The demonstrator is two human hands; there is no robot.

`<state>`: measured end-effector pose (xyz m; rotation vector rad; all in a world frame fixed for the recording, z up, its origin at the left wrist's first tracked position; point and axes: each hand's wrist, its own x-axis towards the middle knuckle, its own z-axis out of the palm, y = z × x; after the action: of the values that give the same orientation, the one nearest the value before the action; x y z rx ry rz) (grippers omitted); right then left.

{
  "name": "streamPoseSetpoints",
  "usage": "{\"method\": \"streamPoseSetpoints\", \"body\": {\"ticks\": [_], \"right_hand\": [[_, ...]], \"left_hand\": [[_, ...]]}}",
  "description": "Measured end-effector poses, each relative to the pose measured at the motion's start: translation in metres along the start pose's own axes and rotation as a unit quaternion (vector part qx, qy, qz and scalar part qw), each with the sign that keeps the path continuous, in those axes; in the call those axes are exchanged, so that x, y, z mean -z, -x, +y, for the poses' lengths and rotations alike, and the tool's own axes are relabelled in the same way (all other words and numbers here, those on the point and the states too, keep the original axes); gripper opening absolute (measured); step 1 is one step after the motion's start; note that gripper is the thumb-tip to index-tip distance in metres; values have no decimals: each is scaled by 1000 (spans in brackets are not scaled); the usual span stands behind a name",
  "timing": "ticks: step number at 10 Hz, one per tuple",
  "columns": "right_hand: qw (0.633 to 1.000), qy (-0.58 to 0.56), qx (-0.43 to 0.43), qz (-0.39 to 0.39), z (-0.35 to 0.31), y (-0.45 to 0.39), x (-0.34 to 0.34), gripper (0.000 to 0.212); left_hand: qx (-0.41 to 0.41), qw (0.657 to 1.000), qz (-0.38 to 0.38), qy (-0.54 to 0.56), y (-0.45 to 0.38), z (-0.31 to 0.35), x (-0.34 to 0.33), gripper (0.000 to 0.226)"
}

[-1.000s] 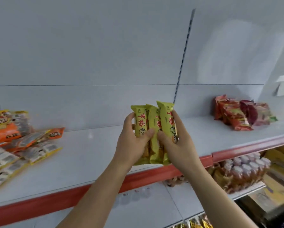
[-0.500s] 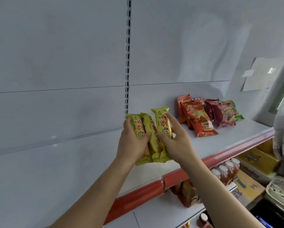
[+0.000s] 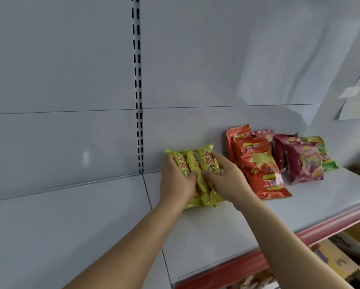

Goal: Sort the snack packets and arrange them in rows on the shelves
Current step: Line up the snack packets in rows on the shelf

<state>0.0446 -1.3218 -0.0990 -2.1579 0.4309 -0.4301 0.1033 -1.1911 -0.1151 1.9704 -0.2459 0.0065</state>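
At the front of the shelf [image 3: 227, 236], nearest me, the white deck is bare from the red edge strip [image 3: 258, 259] up to where my hands are working. Just past that bare stretch, my left hand [image 3: 176, 180] and right hand [image 3: 227, 177] are together on a bundle of three yellow packets [image 3: 195, 163], held side by side with their long sides touching. The left hand's fingers curl round the outer edge of the bundle with the thumb pressed across its front; the right hand wraps the other side, its thumb also on the front. The lower ends of the packets look to be touching the shelf, so I judge this bundle is being set down near the back panel [image 3: 70, 142], just right of the slotted upright [image 3: 138, 101], but it is not released yet. Just beside it to the right lies a group of red packets [image 3: 258, 163], overlapping and leaning on the back panel, then maroon packets [image 3: 302, 163], and farthest off a green packet [image 3: 325, 157] partly hidden behind them. So I'd say sorting by colour is under way on this section: three kinds are grouped, though loosely rather than in tidy rows, and the yellow ones make a fourth. Straightening the rows remains; what else waits out of view I cannot tell.
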Motion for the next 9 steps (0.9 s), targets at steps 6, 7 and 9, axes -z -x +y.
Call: {"method": "streamPoseSetpoints", "body": {"ticks": [6,7,9], "right_hand": [[890,368,216,-159,28,-22,-7,82],[890,369,184,-194,30,-28,-11,69],[875,384,197,-217,28,-29,4,63]], "left_hand": [[-15,948,-68,-310,0,1,-11,59],[1,952,-58,-300,0,5,-18,58],[14,959,-48,-280,-4,10,-16,57]]}}
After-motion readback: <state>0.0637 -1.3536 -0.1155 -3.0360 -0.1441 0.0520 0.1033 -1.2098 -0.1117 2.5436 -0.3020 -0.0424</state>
